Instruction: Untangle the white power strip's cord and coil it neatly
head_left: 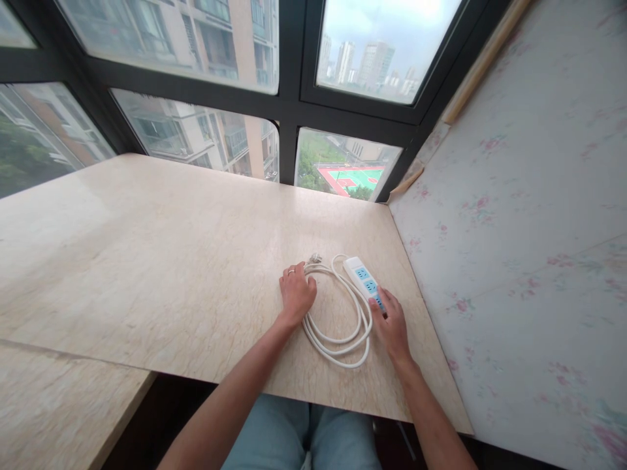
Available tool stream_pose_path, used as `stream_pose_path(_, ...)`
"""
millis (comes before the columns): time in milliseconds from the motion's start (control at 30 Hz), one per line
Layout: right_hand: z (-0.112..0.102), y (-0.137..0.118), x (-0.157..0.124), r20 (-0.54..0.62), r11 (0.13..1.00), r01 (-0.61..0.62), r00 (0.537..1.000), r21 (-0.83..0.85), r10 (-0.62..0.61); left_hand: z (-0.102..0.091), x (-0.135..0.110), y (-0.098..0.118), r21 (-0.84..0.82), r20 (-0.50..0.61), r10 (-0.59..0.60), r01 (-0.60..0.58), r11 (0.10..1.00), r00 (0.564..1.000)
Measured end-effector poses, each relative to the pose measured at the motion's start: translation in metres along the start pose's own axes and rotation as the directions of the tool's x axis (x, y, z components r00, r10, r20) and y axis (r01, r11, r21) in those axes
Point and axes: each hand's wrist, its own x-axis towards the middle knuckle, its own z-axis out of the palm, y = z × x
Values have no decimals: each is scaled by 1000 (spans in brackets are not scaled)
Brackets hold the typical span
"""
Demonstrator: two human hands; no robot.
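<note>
A white power strip with blue sockets lies on the beige marble table, near its right side. Its white cable is looped in a loose coil beside it, and the plug rests at the coil's far end. My left hand lies on the left side of the coil, fingers curled over the cable near the plug. My right hand rests on the near end of the power strip, fingers pressed on it.
Large dark-framed windows stand right behind the table. A flower-patterned wall closes the right side. A second table slab joins at the lower left. My knees in light jeans show under the table's front edge.
</note>
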Motion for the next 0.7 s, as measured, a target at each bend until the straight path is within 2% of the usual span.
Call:
stream_pose_path(100, -1, -3, -9, 9, 1000, -18, 1000, 12, 18, -11, -7, 0, 47, 57, -14, 12, 999, 998)
stream_pose_path(267, -4, -7, -13, 22, 999, -40, 999, 28, 39, -35, -1, -5, 117, 259, -57, 27, 993, 964)
stream_pose_path(367, -6, -9, -9, 3, 998, -35, 999, 43, 35, -44, 10, -13, 63, 291, -119, 104, 993, 949)
stream_pose_path(433, -6, -10, -5, -33, 1000, 10, 999, 13, -10, -46, 16, -21, -97, 245, -185, 214, 972, 952)
stream_pose_path(500, -7, -11, -3, -68, 998, 51, 996, -33, -54, -47, 21, -29, -399, 207, -304, 364, 842, 930)
stream_pose_path(567, -7, -12, -2, -85, 995, 70, 994, -70, -76, -47, 25, -36, -637, 229, -404, 450, 626, 886)
stream_pose_path(600, -8, -12, -2, -90, 994, 71, 993, -86, -79, -47, 26, -40, -700, 249, -434, 471, 537, 866)
stream_pose_path(700, -9, -13, -4, -110, 990, 53, 992, -131, -68, -50, 29, -50, -790, 285, -501, 496, 360, 817)
